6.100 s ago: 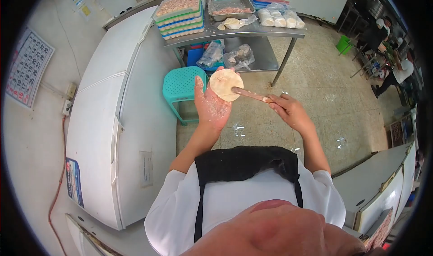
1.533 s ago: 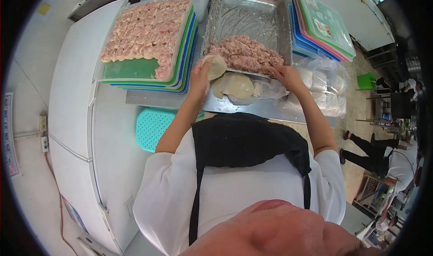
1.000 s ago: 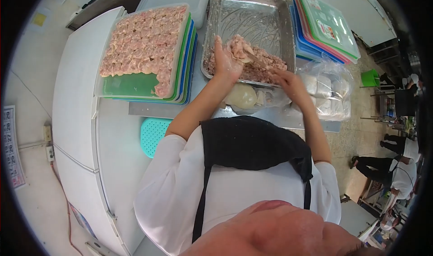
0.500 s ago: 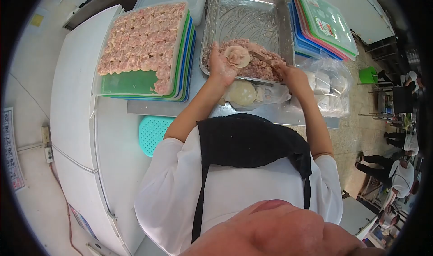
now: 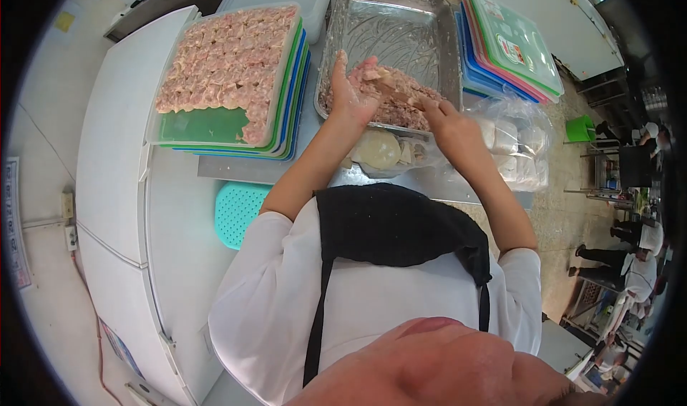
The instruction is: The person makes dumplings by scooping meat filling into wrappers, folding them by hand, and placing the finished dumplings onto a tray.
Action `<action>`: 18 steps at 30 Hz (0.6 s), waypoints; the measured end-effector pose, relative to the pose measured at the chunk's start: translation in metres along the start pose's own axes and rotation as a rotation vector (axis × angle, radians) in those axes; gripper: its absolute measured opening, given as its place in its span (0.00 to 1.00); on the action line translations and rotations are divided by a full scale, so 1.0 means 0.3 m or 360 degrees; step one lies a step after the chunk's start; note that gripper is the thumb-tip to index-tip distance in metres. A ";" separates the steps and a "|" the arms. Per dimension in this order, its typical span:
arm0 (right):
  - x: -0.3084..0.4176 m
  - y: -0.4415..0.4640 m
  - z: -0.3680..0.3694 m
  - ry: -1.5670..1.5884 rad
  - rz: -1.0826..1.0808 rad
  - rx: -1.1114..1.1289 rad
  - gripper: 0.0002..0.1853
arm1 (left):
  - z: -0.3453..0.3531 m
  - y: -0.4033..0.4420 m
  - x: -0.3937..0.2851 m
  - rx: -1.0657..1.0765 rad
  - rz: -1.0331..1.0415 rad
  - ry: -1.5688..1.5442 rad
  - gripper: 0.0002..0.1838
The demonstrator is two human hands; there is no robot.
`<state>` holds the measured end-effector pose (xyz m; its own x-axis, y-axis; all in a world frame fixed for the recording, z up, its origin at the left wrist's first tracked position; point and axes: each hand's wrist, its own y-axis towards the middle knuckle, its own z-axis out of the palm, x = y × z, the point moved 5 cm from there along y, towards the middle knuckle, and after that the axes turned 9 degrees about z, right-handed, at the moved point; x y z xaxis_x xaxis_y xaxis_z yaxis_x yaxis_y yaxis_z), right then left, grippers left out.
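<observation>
Well, the fingers of the left hand (image 5: 356, 100) are cupped half closed, thumb standing up and apart, around a lump of meat (image 5: 364, 81), palm turned so that it works as a small bowl; whether a round of dough lies under the lump cannot be made out from this angle. The right hand's (image 5: 452, 125) fingers are curled tight on the end of a flat brown stick (image 5: 396, 93), probably gripped that far back to keep the knuckles out of the mince and leave the blade free to press. Its tip reaches across to the lump, which sits over the near edge of a metal pan (image 5: 390, 23), close to the left wrist; held there, anything that drops should fall back in. The mince (image 5: 411, 113) looks coarse, wet and sticky, pink with paler bits, heaped along the pan's near side, presumably drawn there for a short reach, while the far floor shows only smears. Just in front of the pan lie pale dough rounds (image 5: 378, 150) on plastic, smooth and flat, seemingly put nearest the body so that either hand can get at them. To the left, a tray (image 5: 297, 30) on a stack carries tight rows of meat-topped pieces, packed side by side likely to save room, with green showing at its near edge. Coloured lids (image 5: 512, 37) and bagged white packs (image 5: 512, 145) stand right of the pan.
</observation>
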<state>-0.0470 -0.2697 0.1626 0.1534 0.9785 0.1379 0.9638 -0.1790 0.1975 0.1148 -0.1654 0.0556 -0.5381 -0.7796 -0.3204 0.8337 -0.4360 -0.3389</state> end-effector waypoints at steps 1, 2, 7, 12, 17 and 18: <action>-0.020 0.012 0.044 0.0096 -0.0018 -0.0029 0.17 | -0.005 0.016 -0.008 -0.0005 0.0073 0.0000 0.38; -0.044 0.018 0.068 0.0188 -0.0048 -0.0053 0.16 | -0.023 0.033 -0.005 0.0041 -0.0023 -0.0066 0.35; -0.108 0.049 -0.052 0.0578 0.0007 -0.0005 0.15 | 0.023 -0.014 -0.075 0.0499 -0.0106 0.0182 0.26; -0.166 0.046 -0.049 0.1141 0.0348 0.0456 0.17 | 0.156 -0.093 -0.129 0.1258 0.0402 0.1330 0.38; -0.119 0.019 -0.134 0.1000 0.0288 0.0529 0.15 | 0.215 -0.113 -0.116 0.1636 0.0415 0.1745 0.35; -0.113 0.021 -0.125 0.0991 0.0169 0.0443 0.15 | 0.231 -0.116 -0.117 0.1825 0.0551 0.1864 0.31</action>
<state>-0.0543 -0.3078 0.1957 0.1765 0.7008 0.6912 0.9834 -0.1559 -0.0930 0.1134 -0.1541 0.1400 0.3222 -0.3997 -0.8582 0.2941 -0.8194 0.4920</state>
